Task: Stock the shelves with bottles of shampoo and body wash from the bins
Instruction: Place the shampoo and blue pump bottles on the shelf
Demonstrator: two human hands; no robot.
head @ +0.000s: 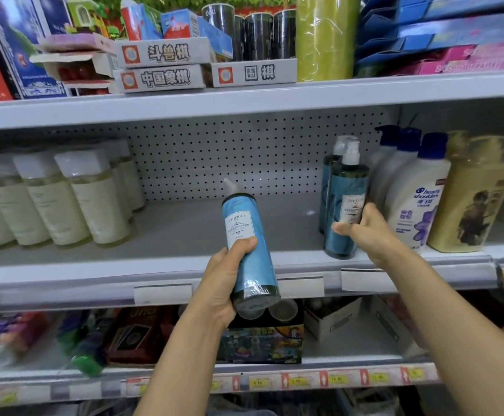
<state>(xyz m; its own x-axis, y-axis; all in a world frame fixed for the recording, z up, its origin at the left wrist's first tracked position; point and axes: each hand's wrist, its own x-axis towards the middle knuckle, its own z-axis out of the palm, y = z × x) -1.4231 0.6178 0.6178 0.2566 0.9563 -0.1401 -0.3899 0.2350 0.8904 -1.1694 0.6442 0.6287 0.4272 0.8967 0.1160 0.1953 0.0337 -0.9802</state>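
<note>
L hand (219, 285) fingers grasp tilted blue bottle (244, 235); R hand (367, 228) fingers seemingly grip upright shelf bottle (346, 199).

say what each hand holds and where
Left hand grips the light blue plastic pump bottle round its lower body; right hand grips the dark teal plastic pump bottle round its lower half.

Board-game boxes (162, 52), black canisters (259, 34), green roll (325, 37).

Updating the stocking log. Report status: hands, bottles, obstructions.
Left hand grips tilted light-blue bottle, not yet shelved. Right hand grips teal pump bottle standing on middle shelf. Gap beside it unobstructed.
</note>
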